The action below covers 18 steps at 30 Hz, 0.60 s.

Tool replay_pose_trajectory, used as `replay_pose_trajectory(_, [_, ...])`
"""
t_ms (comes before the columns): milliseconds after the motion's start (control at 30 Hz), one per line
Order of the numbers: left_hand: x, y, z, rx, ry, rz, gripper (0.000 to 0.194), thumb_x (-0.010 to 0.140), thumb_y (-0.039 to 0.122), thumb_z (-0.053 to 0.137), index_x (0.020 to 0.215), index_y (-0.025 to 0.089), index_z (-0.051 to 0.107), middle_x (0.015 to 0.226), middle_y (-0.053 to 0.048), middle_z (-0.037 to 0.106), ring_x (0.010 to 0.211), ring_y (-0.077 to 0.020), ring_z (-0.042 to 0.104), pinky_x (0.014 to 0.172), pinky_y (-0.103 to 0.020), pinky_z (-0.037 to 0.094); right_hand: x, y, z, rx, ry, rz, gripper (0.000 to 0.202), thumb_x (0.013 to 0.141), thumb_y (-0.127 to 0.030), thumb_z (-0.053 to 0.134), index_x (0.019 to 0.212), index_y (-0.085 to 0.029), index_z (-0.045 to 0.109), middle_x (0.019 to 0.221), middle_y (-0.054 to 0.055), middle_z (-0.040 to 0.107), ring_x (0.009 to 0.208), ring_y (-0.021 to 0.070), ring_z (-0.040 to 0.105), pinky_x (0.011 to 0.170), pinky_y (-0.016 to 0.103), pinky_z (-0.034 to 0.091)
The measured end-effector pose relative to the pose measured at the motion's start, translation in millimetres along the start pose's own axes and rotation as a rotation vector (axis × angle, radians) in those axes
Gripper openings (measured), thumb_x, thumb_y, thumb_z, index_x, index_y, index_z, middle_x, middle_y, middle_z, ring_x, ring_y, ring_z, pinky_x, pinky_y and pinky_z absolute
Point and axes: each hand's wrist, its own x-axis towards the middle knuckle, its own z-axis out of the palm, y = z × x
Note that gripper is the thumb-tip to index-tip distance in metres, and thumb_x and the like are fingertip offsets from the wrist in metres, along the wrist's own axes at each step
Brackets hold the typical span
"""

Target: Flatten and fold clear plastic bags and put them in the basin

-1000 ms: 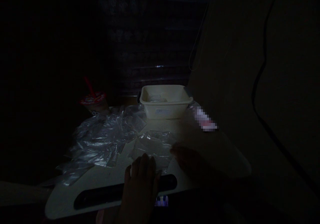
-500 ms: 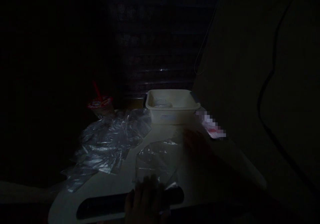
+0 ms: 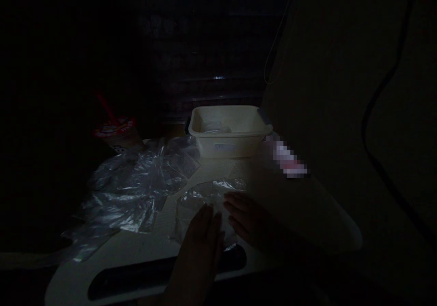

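In the head view, I find the bag (image 3: pixel 195 197) in front of the tub (image 3: pixel 235 147), left hand (image 3: pixel 201 240) and right hand (image 3: pixel 247 219) over it, fingers outstretched, gripping nothing I can see, so light, even palm pressure should smooth it best.

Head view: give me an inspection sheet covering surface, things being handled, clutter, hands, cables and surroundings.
Surface: pale table with rounded corners and a black inset along the near edge.
Things handled: clear plastic sheet or bag, spread on the table.
Clutter: crumpled clear plastic at left; red-lidded cup with straw behind it; cream tub holding some clear plastic; pixelated item at right.
Hands: left hand and right hand, fingers extended, apparently on the sheet.
Cables: dark cable-like line at right; thin hanging cord behind.
Surroundings: very dark, details mostly lost.
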Motion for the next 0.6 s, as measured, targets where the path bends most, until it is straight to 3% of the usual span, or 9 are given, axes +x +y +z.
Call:
replay_pose_trajectory(133, [-2.5, 0.5, -6.7, 0.071, -0.071, 0.048, 0.045, 0.080, 0.028, 0.038, 0.122, 0.014, 0.034, 0.128, -0.015, 0.033, 0.118, -0.0291, 0.025, 0.088, -0.046, 0.035, 4.1, 15.7, 0.5, -0.159, -0.033, 0.079, 0.039, 0.078, -0.025, 0.041, 0.112, -0.007, 0.045, 0.115, 0.013, 0.048, 0.107, 0.0246, 0.041, 0.090, 0.043, 0.033])
replay_pose_trajectory(300, [-6.7, -2.0, -15.0, 0.117, -0.122, 0.006, 0.052, 0.080, 0.040, 0.036, 0.126, 0.017, 0.027, 0.132, -0.015, 0.026, 0.120, -0.0309, 0.020, 0.090, -0.050, 0.030, 3.3, 42.2, -7.9, -0.297, -0.128, 0.187, 0.040, 0.078, -0.029, 0.041, 0.111, -0.007, 0.047, 0.118, 0.017, 0.046, 0.109, 0.0292, 0.039, 0.086, 0.050, 0.033])
replay_pose_trajectory(367, [-8.6, -3.3, -13.8, 0.121, -0.118, -0.021, 0.055, 0.079, 0.043, 0.036, 0.126, 0.017, 0.026, 0.132, -0.016, 0.024, 0.120, -0.0317, 0.018, 0.091, -0.051, 0.028, 2.0, 47.6, -12.3, -0.339, -0.108, 0.244, 0.037, 0.078, -0.026, 0.039, 0.108, -0.006, 0.050, 0.117, 0.018, 0.047, 0.107, 0.0296, 0.042, 0.085, 0.050, 0.033])
replay_pose_trajectory(467, [-9.3, -3.6, -10.3, 0.111, -0.099, -0.047, 0.057, 0.078, 0.044, 0.036, 0.126, 0.016, 0.026, 0.134, -0.016, 0.020, 0.121, -0.0322, 0.014, 0.092, -0.051, 0.024, -0.8, 41.8, -15.7, -0.324, -0.006, 0.274, 0.031, 0.077, -0.019, 0.036, 0.098, -0.008, 0.056, 0.107, 0.016, 0.055, 0.098, 0.0256, 0.049, 0.084, 0.045, 0.037])
replay_pose_trajectory(600, [-5.1, 4.7, -8.5, 0.099, -0.103, -0.056, 0.058, 0.077, 0.046, 0.036, 0.126, 0.015, 0.027, 0.133, -0.015, 0.023, 0.121, -0.0324, 0.015, 0.092, -0.052, 0.024, -3.2, 16.6, -9.3, -0.188, 0.127, 0.150, 0.029, 0.080, -0.022, 0.036, 0.098, -0.011, 0.056, 0.103, 0.010, 0.057, 0.096, 0.0196, 0.051, 0.082, 0.035, 0.043])
